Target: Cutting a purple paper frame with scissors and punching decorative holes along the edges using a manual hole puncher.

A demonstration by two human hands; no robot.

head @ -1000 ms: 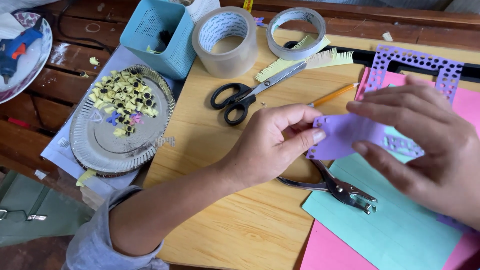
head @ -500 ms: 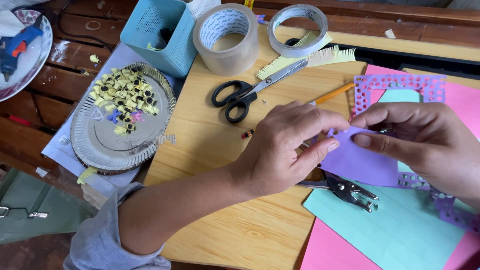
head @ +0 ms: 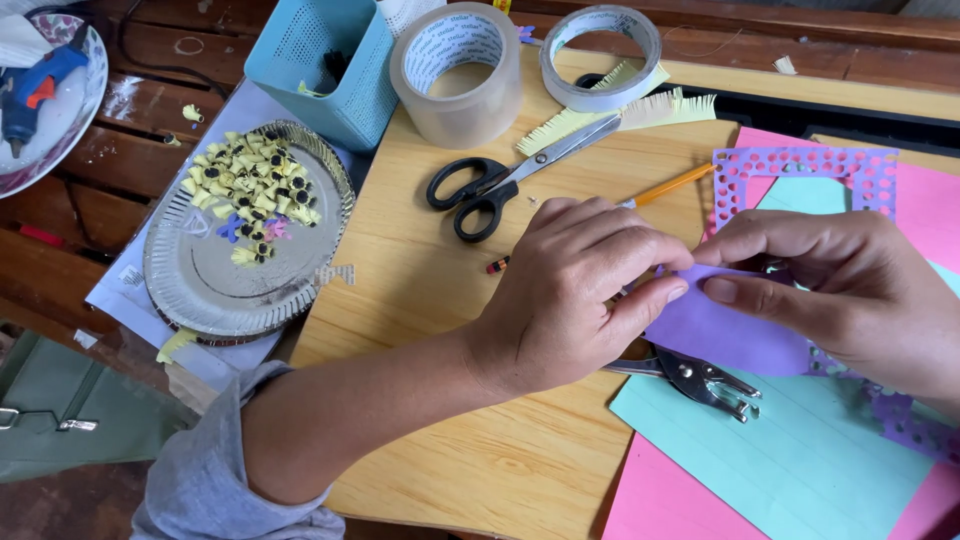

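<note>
Wooden slatted surface (head: 150, 110) under a pale board (head: 430, 300), crowded with craft gear. Over at the right, pink paper (head: 930, 200) under a mint sheet (head: 800, 460), plus a purple punched frame (head: 800, 160). At the left, a silver foil plate (head: 200, 285) heaped with small yellow paper flowers (head: 250, 185), beside a blue mesh basket (head: 320, 70). Behind, two tape rolls: a wide clear one (head: 455, 70) and a thinner one (head: 600, 55). Black-handled scissors (head: 480, 190) lying near fringed yellow strips (head: 620, 110).

Left hand (head: 575, 290) pinching the near-left edge of a purple paper piece (head: 720, 330), thumb and fingers closed narrow. Right hand (head: 840, 285) pinching the same piece from the opposite side, fingertips almost meeting. Long axis of the piece running left to right between both hands, equally near each. Just below, a metal hole punch (head: 705, 378) resting on the board, partly under the left hand.
</note>
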